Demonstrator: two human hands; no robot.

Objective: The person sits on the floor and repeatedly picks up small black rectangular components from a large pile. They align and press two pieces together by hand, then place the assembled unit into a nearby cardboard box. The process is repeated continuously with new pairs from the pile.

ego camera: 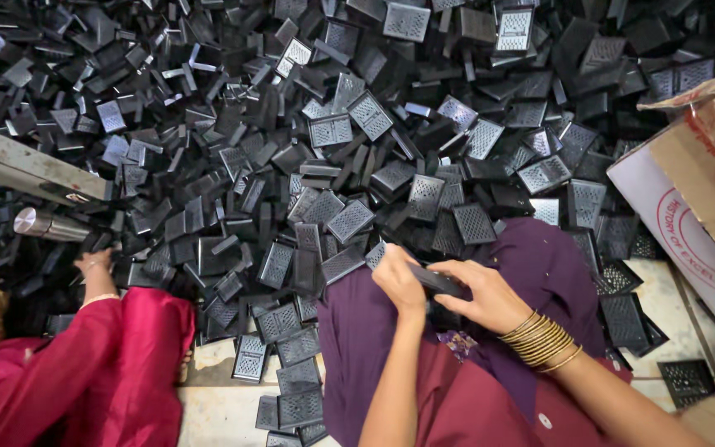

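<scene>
1. At lower centre of the frame, the left hand (399, 281) and right hand (490, 296) have their fingers closed on one flat black rectangular plastic piece (439, 282), held over the purple cloth lap (539, 265).
2. A heap of black perforated plastic pieces (333, 132) fills the upper frame.
3. A white and brown cardboard box (697, 190) stands at the right edge.
4. Another person's hand (95, 263) touches the heap at lower left.

Pale tiled floor (217, 406) beneath, cardboard box (705, 190) standing at one side.
</scene>
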